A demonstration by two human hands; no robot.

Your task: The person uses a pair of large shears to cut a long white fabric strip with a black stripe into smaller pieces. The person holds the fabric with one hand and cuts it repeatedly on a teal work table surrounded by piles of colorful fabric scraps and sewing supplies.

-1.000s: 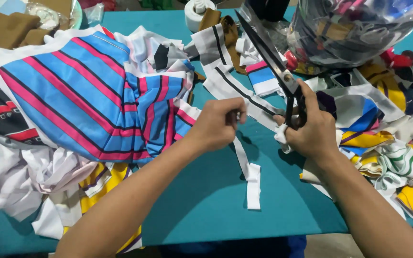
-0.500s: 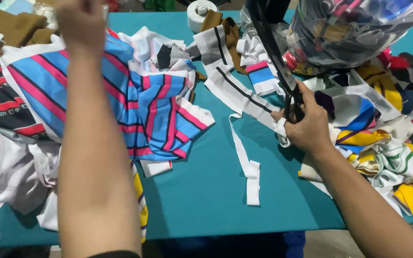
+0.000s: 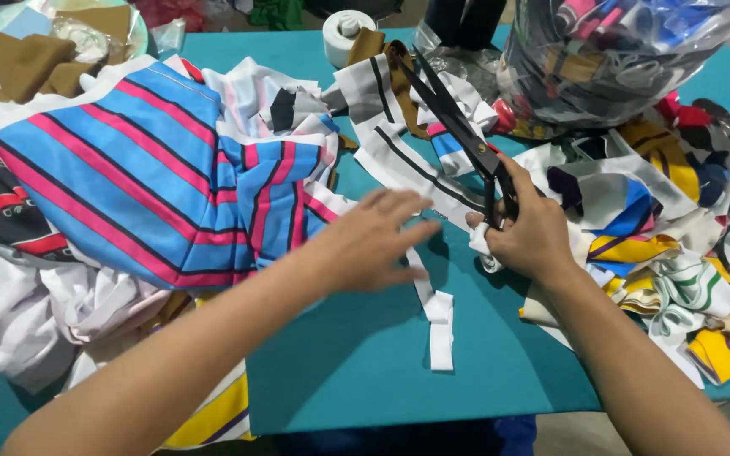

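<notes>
Now the right hand (image 3: pixel 527 230) is curled around the handles of a pair of black scissors (image 3: pixel 458 127), whose blades are only slightly parted and point up and away from the person, lying over a white fabric strip with black lines (image 3: pixel 399 165). Taking those scissors as the landmark, the strip runs beneath the blades from the far side down to the right hand, where a bunched bit of white cloth shows against the fingers. To the left of the scissors, the left hand (image 3: pixel 373 241) hovers with fingers spread and loosely extended, blurred, holding nothing that can be made out; whether it touches the cloth below cannot be told. Just below the scissor handles and nearer the person, a narrow white strip (image 3: pixel 439 325) lies on the teal table (image 3: pixel 365 371), its lower end folded into a small rectangle. Well to the left of the scissors a large blue cloth with pink stripes (image 3: pixel 128 177) is heaped, with brown fabric (image 3: pixel 23 63) beyond it. Behind the scissors, at the far edge of the table, stands a white tape roll (image 3: pixel 346 34). To the right and behind them bulges a clear plastic bag of scraps (image 3: pixel 618 59), and right of the handles lies a jumble of yellow, blue and white offcuts (image 3: pixel 678 270).
</notes>
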